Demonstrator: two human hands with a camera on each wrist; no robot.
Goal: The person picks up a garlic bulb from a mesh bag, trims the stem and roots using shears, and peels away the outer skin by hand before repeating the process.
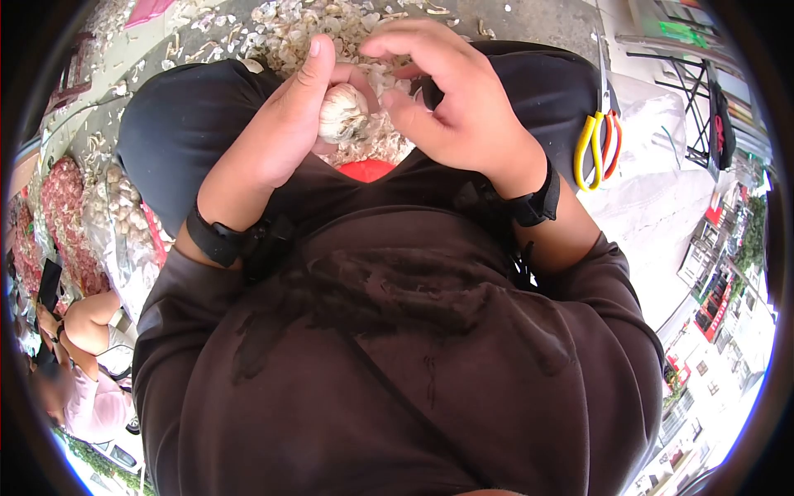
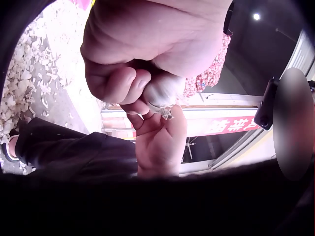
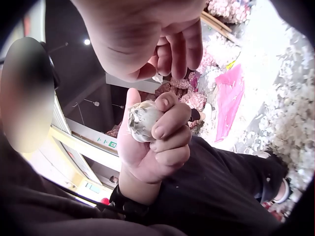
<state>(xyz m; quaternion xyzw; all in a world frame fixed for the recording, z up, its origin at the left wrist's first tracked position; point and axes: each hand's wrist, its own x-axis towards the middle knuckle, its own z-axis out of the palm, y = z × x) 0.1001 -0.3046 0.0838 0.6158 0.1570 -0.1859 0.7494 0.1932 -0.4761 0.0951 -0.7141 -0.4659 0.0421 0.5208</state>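
My left hand (image 1: 281, 124) holds a whole garlic bulb (image 1: 341, 116) between my knees. Its fingers curl round one side of the bulb, the thumb at the other, as the right wrist view shows. The bulb's papery white skin and frayed end (image 3: 140, 122) face out of the grip. Just to the right, my right hand (image 1: 467, 99) hovers with fingers loosely bent and the thumb apart from them. A small white flake (image 3: 157, 78) shows by its fingertips in the right wrist view. Below both hands lie loose garlic skins (image 1: 385, 140).
Scissors (image 1: 591, 153) with yellow and red handles lie by my right knee on white sacking (image 1: 653, 207). Garlic skins (image 1: 289, 29) litter the floor ahead. At left are a bag of garlic bulbs (image 1: 120, 207), reddish net sacks (image 1: 64, 198) and a seated person (image 1: 91, 397).
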